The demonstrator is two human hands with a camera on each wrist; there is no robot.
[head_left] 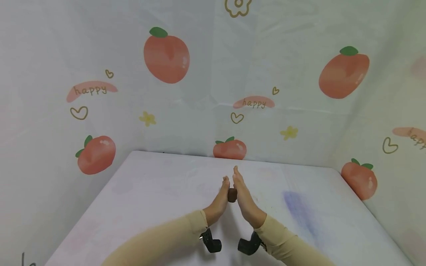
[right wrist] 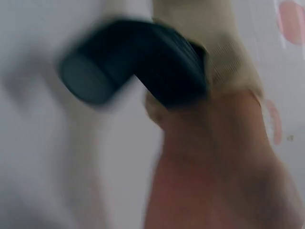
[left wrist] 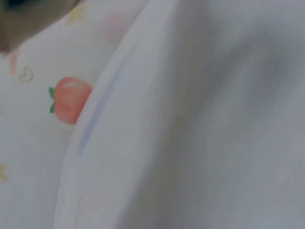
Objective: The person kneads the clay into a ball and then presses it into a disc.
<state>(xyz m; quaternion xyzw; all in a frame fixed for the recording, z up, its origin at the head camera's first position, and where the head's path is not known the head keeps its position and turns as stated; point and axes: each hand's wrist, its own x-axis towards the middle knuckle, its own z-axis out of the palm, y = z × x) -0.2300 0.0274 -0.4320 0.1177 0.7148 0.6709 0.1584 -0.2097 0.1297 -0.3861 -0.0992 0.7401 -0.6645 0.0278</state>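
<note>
Between the two palms sits a small dark brown lump point(head_left: 232, 195), seen in the head view; its exact kind cannot be told. My left hand point(head_left: 217, 204) presses it from the left with fingers straight and pointing up and away. From the other side my right hand point(head_left: 246, 201) presses with its fingers also straight, leaning inward. Both hands are above the white table. The lump does not show in either wrist view. In the right wrist view a blurred wrist point(right wrist: 214, 157) and a beige sleeve point(right wrist: 200, 19) appear close up.
A white table point(head_left: 159, 177) with a blue-purple smear point(head_left: 297, 210) lies beneath the hands. Black wrist cameras hang under the left point(head_left: 211, 242) and right point(head_left: 249, 244) wrists. A fruit-printed white curtain point(head_left: 199, 111) surrounds the table at the back and sides.
</note>
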